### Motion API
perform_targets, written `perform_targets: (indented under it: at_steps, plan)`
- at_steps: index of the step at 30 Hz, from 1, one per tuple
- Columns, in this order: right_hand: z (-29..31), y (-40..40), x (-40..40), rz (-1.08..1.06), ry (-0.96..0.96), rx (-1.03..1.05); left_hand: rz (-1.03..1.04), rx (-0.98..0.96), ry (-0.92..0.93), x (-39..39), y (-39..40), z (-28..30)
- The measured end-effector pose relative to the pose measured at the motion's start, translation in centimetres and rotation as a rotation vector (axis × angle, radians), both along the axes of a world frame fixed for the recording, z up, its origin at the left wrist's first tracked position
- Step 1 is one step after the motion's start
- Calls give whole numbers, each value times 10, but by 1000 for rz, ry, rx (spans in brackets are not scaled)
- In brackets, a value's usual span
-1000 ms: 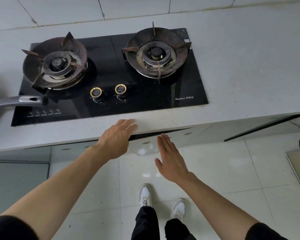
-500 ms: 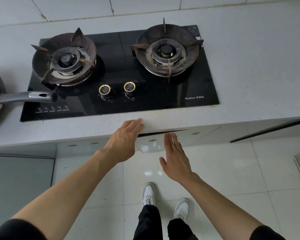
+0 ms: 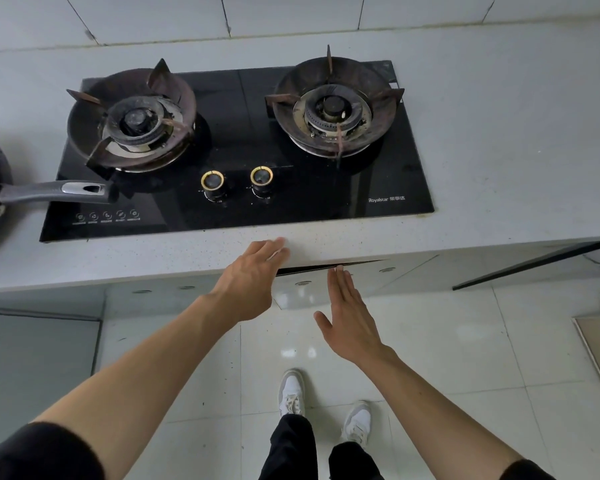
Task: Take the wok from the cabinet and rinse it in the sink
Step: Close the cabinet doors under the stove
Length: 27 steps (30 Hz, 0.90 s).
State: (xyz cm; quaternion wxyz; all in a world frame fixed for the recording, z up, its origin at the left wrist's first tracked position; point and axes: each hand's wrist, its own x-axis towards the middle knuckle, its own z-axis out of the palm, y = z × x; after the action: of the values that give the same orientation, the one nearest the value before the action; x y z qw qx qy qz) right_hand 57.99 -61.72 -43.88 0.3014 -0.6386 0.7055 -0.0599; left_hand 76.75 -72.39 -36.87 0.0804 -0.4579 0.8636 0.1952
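Nearest the camera, both hands reach out flat with straight fingers, holding nothing. The right hand [image 3: 349, 320] points toward 12 o'clock, its fingertips [image 3: 338, 270] at the top edge of a cabinet door [image 3: 300, 292] that stands slightly ajar beneath the counter [image 3: 499, 150]. The left hand [image 3: 253, 282] lies at about 10 o'clock from the right, its fingers over the counter's front edge. The door's top edge runs from 9 to 3 o'clock, so the right hand appears nearer to it. The wok is not visible, presumably inside that cabinet, below and beyond the hands. Farther off, the stove [image 3: 236, 150] sits on the counter.
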Motion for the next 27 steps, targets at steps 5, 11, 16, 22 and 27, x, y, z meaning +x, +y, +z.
perform_targets:
  at_steps: [5, 11, 16, 22, 27]
  plan:
    - [37, -9, -3, -74, -76, 6, 45, 63, -6, -1, -7, 11]
    - [100, -10, -22, -72, -1, -65, 109, 10, 49, -3, -10, 33]
    - [151, -15, -42, -130, 51, -161, 95, -16, 107, -14, -10, 62]
    - [202, -24, -63, -121, 72, -306, 72, -146, 163, -31, -23, 111]
    - [231, -28, -88, -112, 54, -372, 97, -208, 174, -46, -21, 145]
